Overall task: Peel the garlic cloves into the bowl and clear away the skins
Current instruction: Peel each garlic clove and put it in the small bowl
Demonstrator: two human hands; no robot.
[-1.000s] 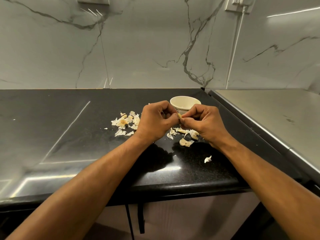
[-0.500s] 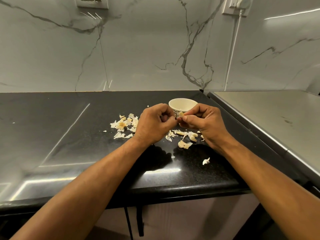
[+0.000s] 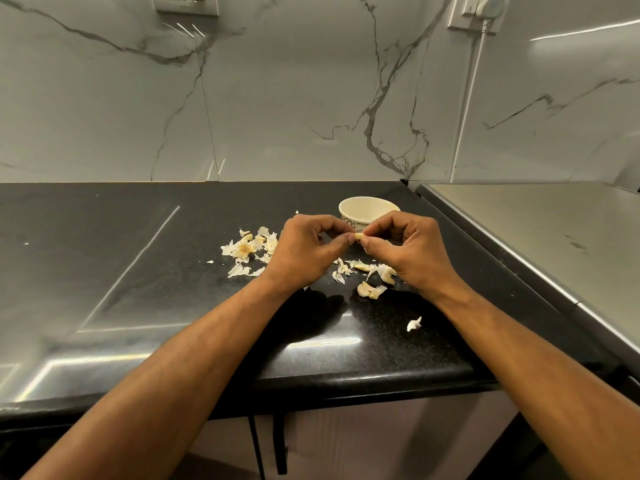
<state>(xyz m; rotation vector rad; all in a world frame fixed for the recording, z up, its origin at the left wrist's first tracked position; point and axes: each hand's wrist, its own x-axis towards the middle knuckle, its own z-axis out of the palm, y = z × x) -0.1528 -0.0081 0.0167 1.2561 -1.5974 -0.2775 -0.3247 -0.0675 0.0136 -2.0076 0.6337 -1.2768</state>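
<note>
A small pale garlic clove is pinched between my left hand and my right hand, just above the black counter. Both hands have curled fingers, their tips meeting on the clove. A cream bowl stands right behind the hands; no cloves show in the part of its inside that I can see. Papery skins and a garlic root lie left of my left hand. More cloves and skins lie under and in front of the hands.
A single skin flake lies nearer the counter's front edge. A steel surface adjoins the counter on the right. A marble wall rises behind, with a socket and white cable at upper right.
Both hands stayed together on the clove, with small shifts of the fingers. The view tilted up a little.
</note>
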